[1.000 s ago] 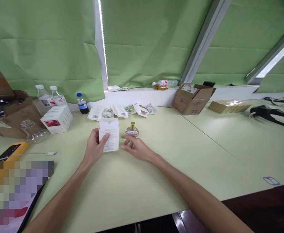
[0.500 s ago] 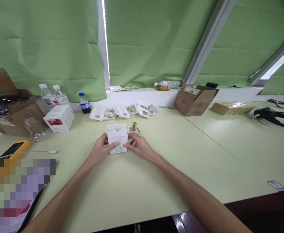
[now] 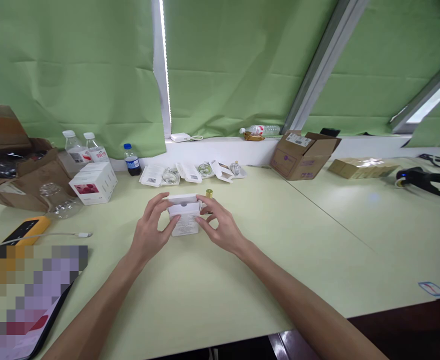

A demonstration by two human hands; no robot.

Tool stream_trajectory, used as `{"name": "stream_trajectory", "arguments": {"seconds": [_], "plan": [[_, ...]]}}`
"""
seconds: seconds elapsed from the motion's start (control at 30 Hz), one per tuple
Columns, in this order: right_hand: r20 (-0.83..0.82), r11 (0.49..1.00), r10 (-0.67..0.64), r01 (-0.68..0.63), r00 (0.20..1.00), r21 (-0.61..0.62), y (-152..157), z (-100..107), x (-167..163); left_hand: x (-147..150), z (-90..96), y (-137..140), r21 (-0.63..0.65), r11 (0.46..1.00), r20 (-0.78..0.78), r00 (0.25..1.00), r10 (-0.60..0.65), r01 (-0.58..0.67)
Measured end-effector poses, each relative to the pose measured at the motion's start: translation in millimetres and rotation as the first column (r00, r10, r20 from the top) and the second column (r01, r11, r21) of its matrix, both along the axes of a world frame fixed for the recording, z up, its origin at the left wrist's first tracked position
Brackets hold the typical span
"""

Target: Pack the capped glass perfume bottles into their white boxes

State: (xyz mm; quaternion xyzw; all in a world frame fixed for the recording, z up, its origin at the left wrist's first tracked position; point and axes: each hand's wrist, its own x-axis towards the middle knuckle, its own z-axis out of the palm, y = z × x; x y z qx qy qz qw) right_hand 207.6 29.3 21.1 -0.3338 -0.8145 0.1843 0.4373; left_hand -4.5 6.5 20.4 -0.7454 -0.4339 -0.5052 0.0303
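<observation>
A small white carton (image 3: 185, 225) with fine print on its front stands upright on the table between my hands. Its top flap leans forward over the opening. My left hand (image 3: 150, 230) grips the carton's left side, fingers at the flap's corner and thumb at the front edge. On the other side, my right hand (image 3: 220, 225) holds the carton, with its fingertips at the flap's right end and its thumb on the right front edge. Behind my right fingers stands a perfume bottle with a gold cap (image 3: 209, 193); its body is mostly hidden.
Opened white boxes with glass bottles (image 3: 204, 170) lie along the back. White boxes (image 3: 95, 185), a clear empty bottle (image 3: 58, 200) and a blue-capped bottle (image 3: 132, 162) stand left. A cardboard box (image 3: 302, 157) sits back right. A yellow power bank (image 3: 26, 230) lies left.
My fingers have moved up from the carton's sides to its top flap. The flap, upright before, is now tilted forward and lower.
</observation>
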Motion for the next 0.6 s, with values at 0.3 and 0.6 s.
{"name": "stream_trajectory", "arguments": {"seconds": [0.3,0.6], "plan": [[-0.042,0.995,-0.003,0.008,0.999,0.104,0.4,1.3,-0.3,2.3,2.1,-0.8,0.033,0.999,-0.05,0.999,0.018,-0.017],[-0.009,0.968,-0.071,0.071,0.997,0.242,0.8,-0.4,0.0,2.7,-3.2,-1.5,0.082,0.994,-0.108,0.991,0.085,-0.076]]}}
